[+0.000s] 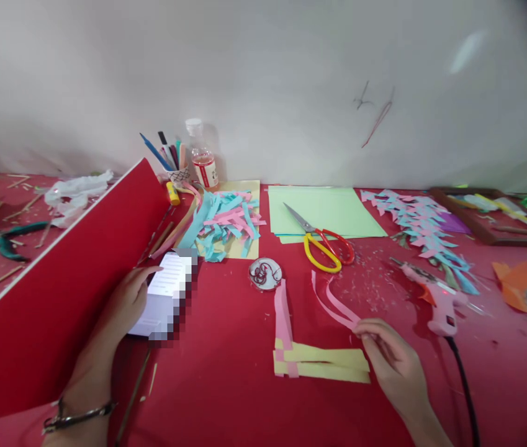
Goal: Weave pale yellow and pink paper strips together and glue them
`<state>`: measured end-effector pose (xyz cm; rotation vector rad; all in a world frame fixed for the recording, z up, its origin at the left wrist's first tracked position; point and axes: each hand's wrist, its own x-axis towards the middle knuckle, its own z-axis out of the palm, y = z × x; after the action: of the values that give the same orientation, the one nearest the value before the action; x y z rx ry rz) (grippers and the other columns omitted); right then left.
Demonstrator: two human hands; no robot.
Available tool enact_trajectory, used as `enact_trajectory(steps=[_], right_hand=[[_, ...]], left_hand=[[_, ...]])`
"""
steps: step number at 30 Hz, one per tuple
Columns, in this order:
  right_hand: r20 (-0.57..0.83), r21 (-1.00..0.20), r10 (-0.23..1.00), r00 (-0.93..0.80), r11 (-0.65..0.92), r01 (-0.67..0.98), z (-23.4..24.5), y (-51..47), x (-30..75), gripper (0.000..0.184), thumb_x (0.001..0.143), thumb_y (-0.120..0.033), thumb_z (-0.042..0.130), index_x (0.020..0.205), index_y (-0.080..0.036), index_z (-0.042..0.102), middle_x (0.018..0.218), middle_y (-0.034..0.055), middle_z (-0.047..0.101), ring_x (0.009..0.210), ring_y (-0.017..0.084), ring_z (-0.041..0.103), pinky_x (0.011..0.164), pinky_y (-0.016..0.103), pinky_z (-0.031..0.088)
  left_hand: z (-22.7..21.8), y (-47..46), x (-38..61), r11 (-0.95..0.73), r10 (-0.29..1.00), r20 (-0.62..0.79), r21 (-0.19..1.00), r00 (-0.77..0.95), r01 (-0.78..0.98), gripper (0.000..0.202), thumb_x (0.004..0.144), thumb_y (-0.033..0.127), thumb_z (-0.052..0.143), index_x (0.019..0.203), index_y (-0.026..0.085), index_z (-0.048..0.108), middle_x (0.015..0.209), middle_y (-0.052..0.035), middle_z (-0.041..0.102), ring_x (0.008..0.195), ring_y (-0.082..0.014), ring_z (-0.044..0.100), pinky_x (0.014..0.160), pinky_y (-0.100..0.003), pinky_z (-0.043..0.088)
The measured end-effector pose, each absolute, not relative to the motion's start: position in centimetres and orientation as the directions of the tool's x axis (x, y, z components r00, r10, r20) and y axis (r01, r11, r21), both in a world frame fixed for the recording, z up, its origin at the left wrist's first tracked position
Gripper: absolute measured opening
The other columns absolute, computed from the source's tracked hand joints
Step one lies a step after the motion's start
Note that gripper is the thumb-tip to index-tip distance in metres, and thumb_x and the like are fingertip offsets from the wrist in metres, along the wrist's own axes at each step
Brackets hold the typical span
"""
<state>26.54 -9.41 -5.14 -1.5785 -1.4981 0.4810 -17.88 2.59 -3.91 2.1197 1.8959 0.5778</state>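
My left hand (128, 297) rests at the edge of a lit smartphone (166, 288), a finger stretched onto its screen; the other fingers show only in part. Between thumb and fingers, my right hand (391, 354) pinches a folded pink paper strip (337, 309), whose two loose ends point away from me. Just left of that hand, yellow paper strips (333, 370) lie on the table, interlaced at their left end with upright pink strips (282, 313). Beyond them sit a small dish of dark curled pieces (265, 274) and scissors with red and yellow handles (321, 243).
A red board (72, 279) stands tilted along the left. Cut blue and pink strips (228, 220), green paper sheets (337, 205), a bottle (203, 161) and a pen cup (177, 176) are at the back. A pink glue gun (440, 304) with a black cord lies right.
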Motion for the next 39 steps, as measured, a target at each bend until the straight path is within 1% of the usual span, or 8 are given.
enact_trajectory(steps=[4, 10, 15, 20, 25, 29, 36, 39], right_hand=[[0.283, -0.791, 0.939, 0.194, 0.114, 0.601, -5.07, -9.44, 26.56, 0.01, 0.077, -0.021, 0.05, 0.074, -0.019, 0.059, 0.078, 0.005, 0.06, 0.076, 0.017, 0.058, 0.066, 0.026, 0.048], [0.291, -0.792, 0.936, 0.199, 0.119, 0.598, -4.88, -9.34, 26.45, 0.011, 0.077, -0.023, 0.05, 0.073, -0.019, 0.059, 0.077, 0.0047, 0.06, 0.074, 0.017, 0.058, 0.066, 0.026, 0.049], [0.288, -0.793, 0.939, 0.187, 0.125, 0.597, -4.94, -9.32, 26.49, 0.01, 0.078, -0.021, 0.05, 0.074, -0.02, 0.059, 0.078, 0.0041, 0.06, 0.075, 0.016, 0.058, 0.066, 0.025, 0.048], [0.282, -0.793, 0.94, 0.189, 0.118, 0.597, -4.99, -9.37, 26.49, 0.01, 0.078, -0.021, 0.05, 0.075, -0.019, 0.059, 0.078, 0.0048, 0.059, 0.076, 0.017, 0.058, 0.067, 0.026, 0.048], [0.284, -0.793, 0.94, 0.187, 0.12, 0.598, -4.99, -9.38, 26.53, 0.01, 0.078, -0.022, 0.05, 0.074, -0.019, 0.059, 0.078, 0.0055, 0.06, 0.076, 0.018, 0.058, 0.067, 0.027, 0.049], [0.287, -0.791, 0.94, 0.184, 0.125, 0.599, -5.17, -9.42, 26.65, 0.011, 0.078, -0.022, 0.049, 0.075, -0.019, 0.059, 0.079, 0.0051, 0.06, 0.076, 0.017, 0.058, 0.068, 0.027, 0.048], [0.3, -0.791, 0.939, 0.168, 0.146, 0.594, -5.16, -9.43, 26.67, 0.01, 0.079, -0.02, 0.048, 0.076, -0.02, 0.058, 0.078, 0.0042, 0.058, 0.075, 0.016, 0.057, 0.067, 0.025, 0.047], [0.296, -0.789, 0.939, 0.177, 0.136, 0.599, -4.98, -9.39, 26.55, 0.01, 0.079, -0.02, 0.049, 0.074, -0.02, 0.058, 0.077, 0.0042, 0.058, 0.075, 0.016, 0.057, 0.066, 0.025, 0.047]], left_hand=[[-4.02, 2.65, -17.93, -0.115, 0.99, 0.128, 0.444, 0.064, 0.889, 0.043, 0.075, 0.018, 0.026, 0.113, 0.013, 0.046, 0.112, -0.0119, 0.055, 0.105, -0.0218, 0.051, 0.092, -0.037, 0.039], [-4.37, 2.65, -18.29, -0.138, 0.987, 0.137, 0.415, 0.088, 0.9, 0.035, 0.074, 0.017, 0.026, 0.099, 0.014, 0.051, 0.103, -0.0109, 0.056, 0.1, -0.0209, 0.051, 0.093, -0.037, 0.038], [-4.32, 2.65, -18.07, -0.144, 0.984, 0.157, 0.42, 0.085, 0.896, 0.044, 0.075, 0.019, 0.027, 0.112, 0.014, 0.05, 0.112, -0.0107, 0.053, 0.107, -0.0195, 0.049, 0.096, -0.034, 0.036], [-4.16, 2.67, -17.81, -0.126, 0.988, 0.14, 0.462, 0.068, 0.878, 0.048, 0.076, 0.017, 0.026, 0.121, 0.011, 0.043, 0.119, -0.0117, 0.05, 0.11, -0.0192, 0.047, 0.097, -0.034, 0.035], [-4.15, 2.63, -18.14, -0.118, 0.989, 0.135, 0.442, 0.064, 0.889, 0.039, 0.073, 0.014, 0.026, 0.104, 0.014, 0.049, 0.105, -0.01, 0.056, 0.1, -0.02, 0.052, 0.091, -0.036, 0.04], [-4.12, 2.57, -18.29, -0.127, 0.988, 0.138, 0.424, 0.074, 0.897, 0.036, 0.072, 0.012, 0.027, 0.098, 0.016, 0.051, 0.102, -0.0088, 0.056, 0.101, -0.0199, 0.051, 0.092, -0.036, 0.039], [-4.21, 2.47, -18.23, -0.138, 0.988, 0.13, 0.443, 0.089, 0.886, 0.045, 0.075, 0.013, 0.026, 0.111, 0.012, 0.051, 0.112, -0.0106, 0.051, 0.107, -0.0203, 0.047, 0.096, -0.036, 0.036], [-4.05, 2.44, -18.13, -0.154, 0.983, 0.16, 0.435, 0.092, 0.887, 0.044, 0.075, 0.013, 0.026, 0.111, 0.012, 0.052, 0.109, -0.0103, 0.05, 0.105, -0.0203, 0.048, 0.095, -0.035, 0.037]])
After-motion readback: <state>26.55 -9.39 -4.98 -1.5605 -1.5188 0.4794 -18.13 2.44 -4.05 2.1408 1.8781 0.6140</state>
